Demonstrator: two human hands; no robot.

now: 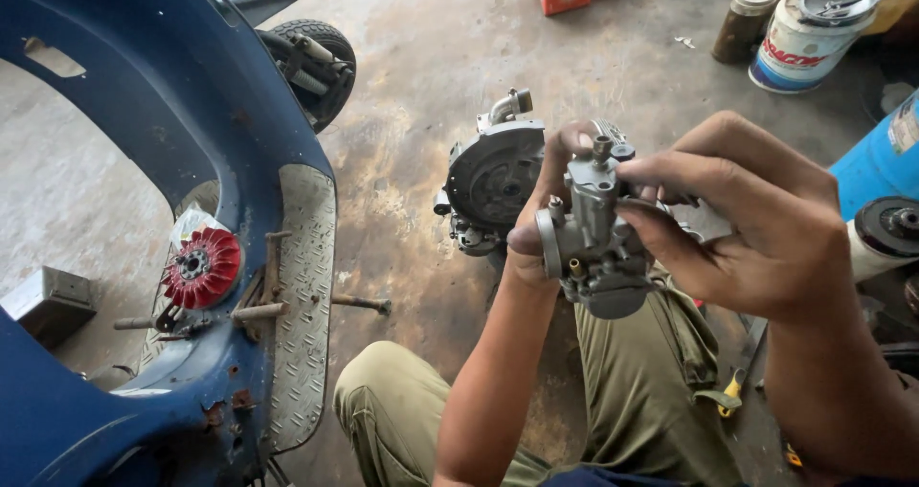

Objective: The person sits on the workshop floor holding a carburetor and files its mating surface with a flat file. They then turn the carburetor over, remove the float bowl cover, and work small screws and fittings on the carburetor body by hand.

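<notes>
Where both hands meet, right of centre: grey metal carburetor (593, 243), held above the knees. Left hand (541, 219) gripping it from 9 o'clock — right hand (756, 224) closed on it from 3 o'clock. Engine block (493, 181) on stained concrete floor (421, 56) just behind. Blue scooter body (172, 104) at 9 o'clock — red flywheel fan (201, 267) on its footboard.

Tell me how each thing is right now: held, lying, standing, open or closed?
Small grey metal carburettor: held up, gripped by both hands.
Left hand: closed on it.
Right hand: closed on it.
Dark round engine block: resting on the floor.
Red finned flywheel: lying on the blue scooter body.
White lidded can: standing, closed.
</notes>
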